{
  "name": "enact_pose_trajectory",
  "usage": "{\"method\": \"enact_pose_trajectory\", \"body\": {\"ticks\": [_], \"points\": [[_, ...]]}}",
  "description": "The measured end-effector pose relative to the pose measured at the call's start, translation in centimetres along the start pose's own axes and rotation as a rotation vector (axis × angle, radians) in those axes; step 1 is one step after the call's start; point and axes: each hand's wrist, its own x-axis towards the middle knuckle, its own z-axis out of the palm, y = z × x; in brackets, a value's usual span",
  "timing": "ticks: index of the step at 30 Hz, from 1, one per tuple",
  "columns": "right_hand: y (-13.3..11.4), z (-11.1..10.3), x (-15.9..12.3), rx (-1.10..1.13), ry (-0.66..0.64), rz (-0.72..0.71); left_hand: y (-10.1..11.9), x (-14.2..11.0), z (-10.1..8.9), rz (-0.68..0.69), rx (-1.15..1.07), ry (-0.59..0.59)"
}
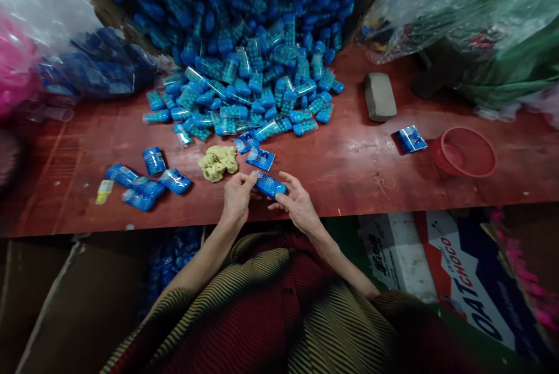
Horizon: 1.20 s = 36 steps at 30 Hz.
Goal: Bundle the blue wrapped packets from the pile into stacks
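Note:
Near the front edge of the table, both hands are on a small bottle in a shiny blue printed sleeve [269, 185]. My left hand [238, 196] pinches its left end between thumb and fingers. Around its right end curl the thumb and fingers of my right hand [299, 202]. Just beyond lie flat blue printed sleeves [261, 158] and a crumpled yellowish cloth [217, 163]. Several sleeved blue bottles [148, 187] rest to the left. Behind, clear bottles with blue caps and small blue balls inside [244, 88] form a large heap.
On the red table [332, 170] stand a grey block [379, 97], a blue packet stack [411, 138] and a red plastic basket [465, 152] at right. A small yellow-labelled item [104, 191] lies far left. Plastic bags [493, 18] flank the heap; cartons [467, 286] sit below the edge.

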Motion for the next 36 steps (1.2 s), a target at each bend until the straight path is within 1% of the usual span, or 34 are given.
{"method": "enact_pose_trajectory", "body": {"ticks": [3,5,8,11,16,19,21,25,27,29,33,36], "points": [[0.1,-0.06,0.09,0.032,0.01,0.028,-0.14,0.11,-0.19,0.121,0.019,0.025],[0.05,0.05,0.08,0.055,0.022,0.041,-0.11,0.11,-0.13,0.144,-0.045,0.02],[-0.13,0.22,0.0,0.07,0.027,0.042,0.13,0.08,0.13,0.051,-0.156,-0.037],[-0.23,0.24,-0.04,0.071,0.02,0.026,0.36,0.11,0.23,-0.063,-0.209,-0.082],[-0.03,0.01,0.09,0.048,0.014,0.006,0.44,0.41,-0.23,-0.251,-0.225,-0.127],[0.02,-0.2,0.23,0.039,0.004,0.023,0.42,0.58,-0.57,-0.315,-0.205,-0.151],[-0.1,-0.34,0.28,0.037,0.009,0.043,0.39,0.6,-0.65,-0.294,-0.161,-0.154],[-0.53,-0.5,0.23,0.041,0.012,0.084,0.34,0.52,-0.43,-0.118,-0.109,-0.109],[-0.61,-0.48,0.17,0.046,0.018,0.103,0.35,0.51,-0.29,-0.064,-0.111,-0.099],[-0.51,-0.42,0.12,0.031,0.042,0.112,0.39,0.53,-0.23,-0.071,-0.113,-0.119],[-0.07,-0.32,0.02,-0.031,0.105,0.079,0.39,0.61,-0.33,-0.139,-0.13,-0.135],[0.04,-0.39,-0.08,-0.006,0.059,0.116,0.23,0.61,-0.39,-0.148,-0.129,-0.127]]}}
